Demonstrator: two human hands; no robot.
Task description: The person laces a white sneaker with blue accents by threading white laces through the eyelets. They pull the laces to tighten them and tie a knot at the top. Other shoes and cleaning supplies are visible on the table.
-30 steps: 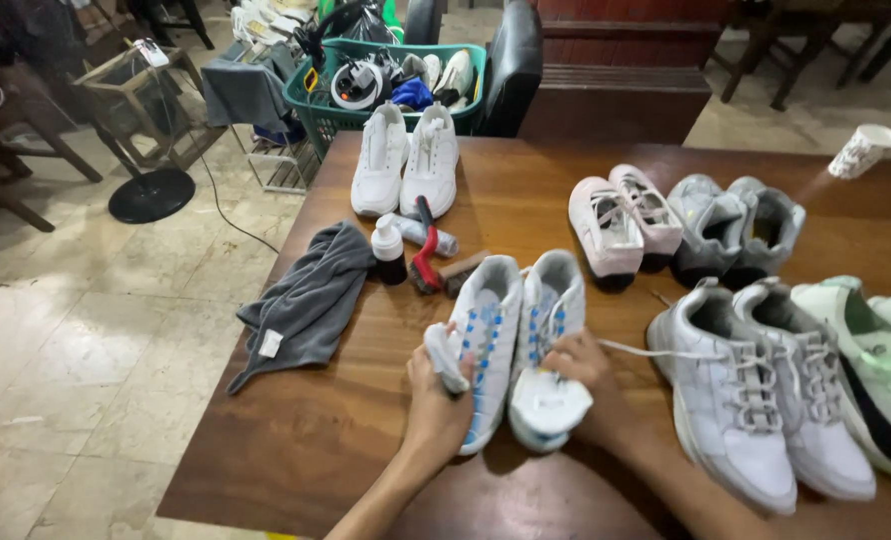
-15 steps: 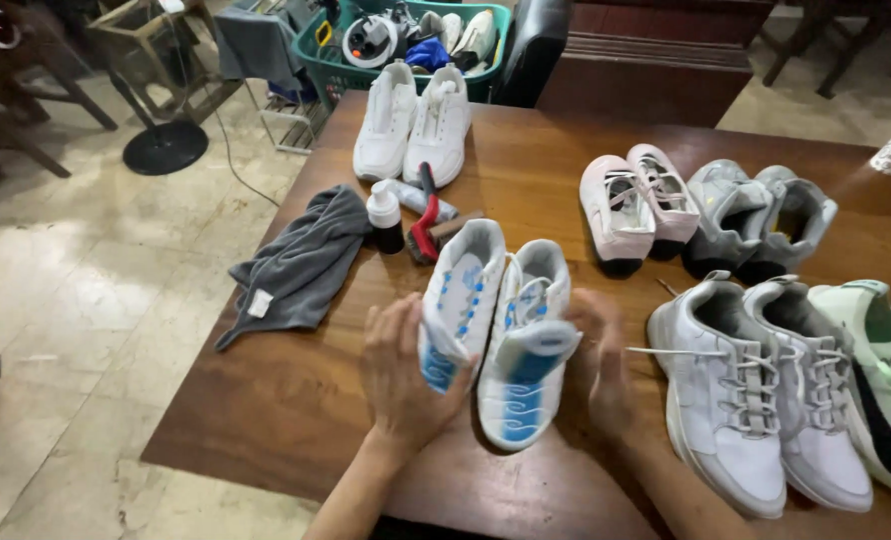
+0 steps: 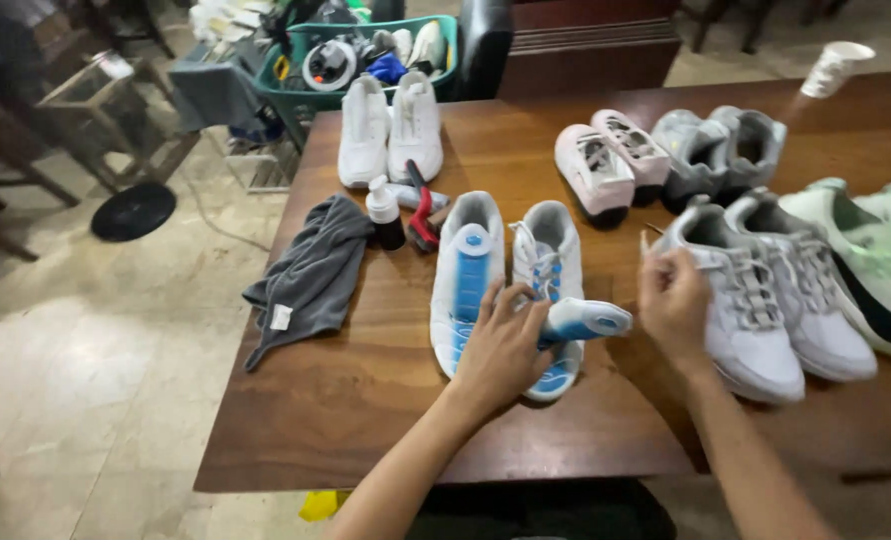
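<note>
A pair of white and blue sneakers [image 3: 466, 270] lies on the wooden table [image 3: 366, 400], toes toward me. My left hand [image 3: 506, 345] rests on the right shoe of this pair and grips a blue and white insole [image 3: 591, 320] that sticks out to the right. My right hand [image 3: 674, 305] is beside a grey and white sneaker [image 3: 746, 320], fingers curled and pinched on a thin white lace [image 3: 650, 240] at that shoe's side.
More pairs stand on the table: white sneakers [image 3: 391, 130] at the back, pink and white ones [image 3: 606, 165], grey ones [image 3: 726, 150], mint green ones [image 3: 876, 260]. A grey cloth [image 3: 311, 270], a small bottle [image 3: 384, 212] and a red brush [image 3: 424, 215] lie to the left. A green basket [image 3: 366, 50] is behind.
The white and blue pair was lifted in both hands and now lies on the table. My right hand has let go and moved right to the grey and white sneaker.
</note>
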